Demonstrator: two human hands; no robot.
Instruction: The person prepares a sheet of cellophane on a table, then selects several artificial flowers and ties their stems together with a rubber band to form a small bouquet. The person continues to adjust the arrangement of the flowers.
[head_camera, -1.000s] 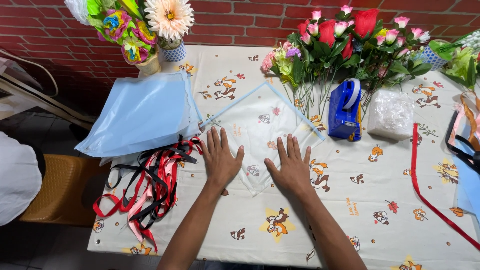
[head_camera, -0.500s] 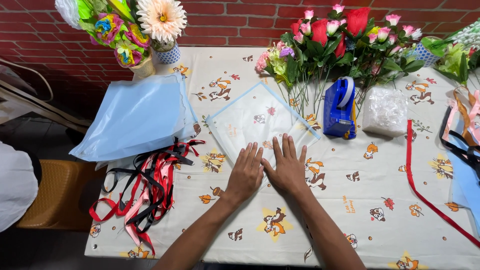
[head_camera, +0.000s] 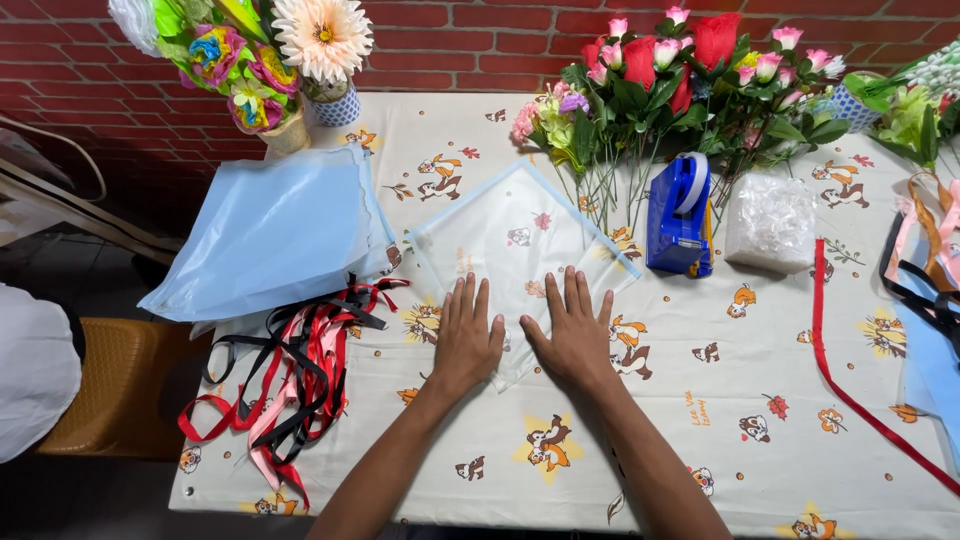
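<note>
Clear wrapping sheet (head_camera: 510, 235) is laid out diamond-wise in the middle of the desk (head_camera: 700, 420), with both palms flat on its lower corner. Left hand (head_camera: 466, 338) and right hand (head_camera: 573, 335) are spread open side by side, gripping nothing. Ribbon pile (head_camera: 290, 370) sits just left, blue tape dispenser (head_camera: 678, 215) off right.

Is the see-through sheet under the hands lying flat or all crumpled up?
Flat. The clear sheet is spread on the tablecloth, whose cartoon print shows through it, and the left hand and right hand press on its near corner.
</note>
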